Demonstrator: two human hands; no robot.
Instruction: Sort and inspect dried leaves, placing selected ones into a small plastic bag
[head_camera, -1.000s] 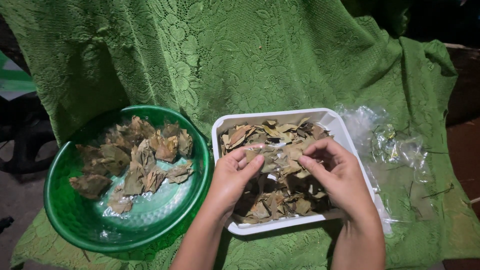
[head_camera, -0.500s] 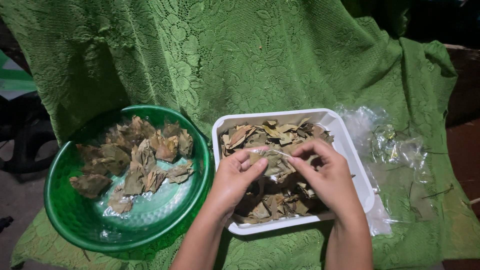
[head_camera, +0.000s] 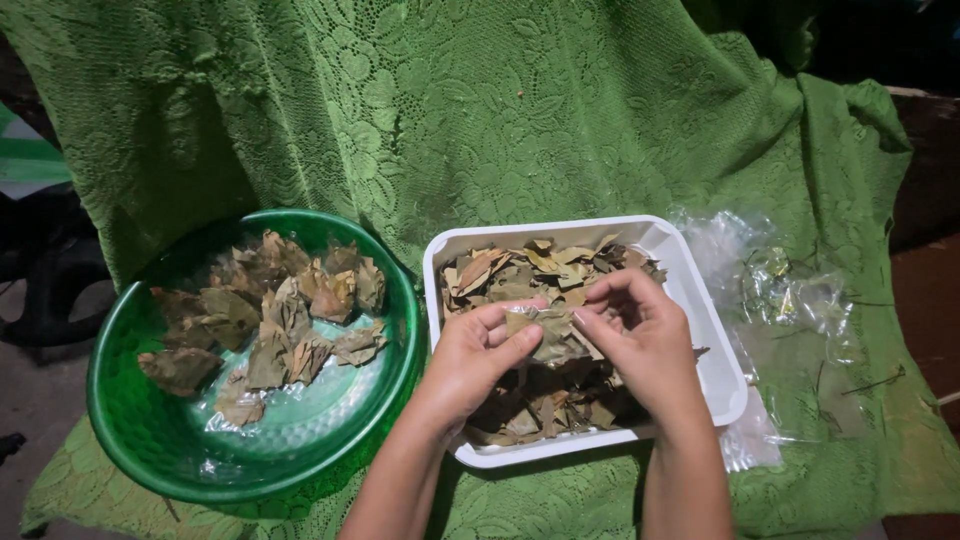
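Note:
A white rectangular tray (head_camera: 725, 372) holds a heap of dried brown leaves (head_camera: 540, 268). Over its middle, my left hand (head_camera: 478, 358) and my right hand (head_camera: 641, 338) pinch one dried leaf (head_camera: 553, 332) between thumbs and fingers, one hand at each side of it. To the left stands a round green bowl (head_camera: 150, 445) with several dried leaves (head_camera: 285, 315) spread inside it.
A green lace cloth (head_camera: 450, 110) covers the surface and rises behind the containers. A crumpled clear plastic bag (head_camera: 790, 310) with bits of stalk lies right of the tray. Dark floor and a dark object show at the far left.
Both hands have drawn closer together over the tray's middle and now hold a single leaf between them, lifted slightly off the heap.

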